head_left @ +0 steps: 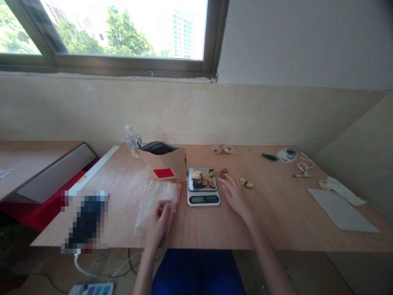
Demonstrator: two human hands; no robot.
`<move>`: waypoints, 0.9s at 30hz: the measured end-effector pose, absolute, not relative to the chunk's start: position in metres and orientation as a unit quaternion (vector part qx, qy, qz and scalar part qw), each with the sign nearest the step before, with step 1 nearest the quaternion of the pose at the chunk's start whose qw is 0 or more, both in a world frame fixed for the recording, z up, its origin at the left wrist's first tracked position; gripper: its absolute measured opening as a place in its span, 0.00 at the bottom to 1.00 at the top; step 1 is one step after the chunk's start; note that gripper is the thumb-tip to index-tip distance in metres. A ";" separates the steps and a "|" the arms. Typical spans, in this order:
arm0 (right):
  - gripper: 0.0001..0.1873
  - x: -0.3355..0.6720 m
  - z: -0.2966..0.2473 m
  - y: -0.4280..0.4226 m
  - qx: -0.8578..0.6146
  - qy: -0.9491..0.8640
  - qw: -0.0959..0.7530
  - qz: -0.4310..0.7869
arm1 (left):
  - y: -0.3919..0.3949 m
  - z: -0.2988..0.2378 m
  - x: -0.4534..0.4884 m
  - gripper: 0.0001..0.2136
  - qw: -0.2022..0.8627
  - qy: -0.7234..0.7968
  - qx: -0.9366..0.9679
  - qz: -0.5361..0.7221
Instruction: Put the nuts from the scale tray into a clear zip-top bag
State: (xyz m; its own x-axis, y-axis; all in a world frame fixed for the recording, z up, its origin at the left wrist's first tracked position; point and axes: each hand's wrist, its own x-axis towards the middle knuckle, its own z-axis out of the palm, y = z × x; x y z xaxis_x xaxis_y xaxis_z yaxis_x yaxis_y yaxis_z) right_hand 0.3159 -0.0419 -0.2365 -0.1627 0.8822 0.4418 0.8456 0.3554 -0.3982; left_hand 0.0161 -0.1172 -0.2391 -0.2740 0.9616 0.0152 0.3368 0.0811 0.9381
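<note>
Two hands are being worked: left hand [156, 223], fingers curled, is pressing the plastic bags [158, 196]; right hand [235, 194], fingers spread, is being reached toward dried pieces [223, 173] at the scale's [203, 190] three o'clock.

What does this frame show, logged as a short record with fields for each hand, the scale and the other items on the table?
left hand: left hand resting on the clear zip bags, fingers curled
right hand: right hand open, flat on the table beside the scale
scale: digital scale with dried pieces on its pan
behind: open kraft pouch, water bottle
right side: screwdriver, white cloth
</note>
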 end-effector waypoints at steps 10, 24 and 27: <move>0.14 0.314 -0.228 0.017 -0.542 -0.795 0.266 0.064 | -0.117 -0.240 0.017 0.17 0.333 0.633 0.509 0.478; 0.17 0.368 -0.277 -0.077 -0.599 -0.716 0.354 0.050 | -0.117 -0.236 0.017 0.17 0.344 0.645 0.499 0.465; 0.14 0.366 -0.275 -0.082 -0.598 -0.704 0.374 0.086 | -0.117 -0.234 0.018 0.18 0.342 0.651 0.490 0.467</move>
